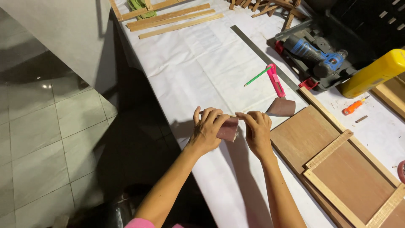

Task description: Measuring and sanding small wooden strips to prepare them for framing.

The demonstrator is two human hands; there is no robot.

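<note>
Both our forearms reach up to a sandpaper piece (228, 128): our left hand (206, 131) grips it folded around a thin wood strip, our right hand (256, 128) pinches its edge. Beyond the fingers lies another sandpaper scrap (282, 107); wrapping seems unfinished.

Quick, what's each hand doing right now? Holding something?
Left hand: closed, fingers wrapped around a reddish-brown sandpaper piece.
Right hand: fingertips pinching the same sandpaper piece at its right edge.

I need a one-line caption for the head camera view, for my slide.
Both hands, left hand and right hand, hold a sandpaper-wrapped wooden piece above a paper-covered workbench, beside a plywood panel.
</note>
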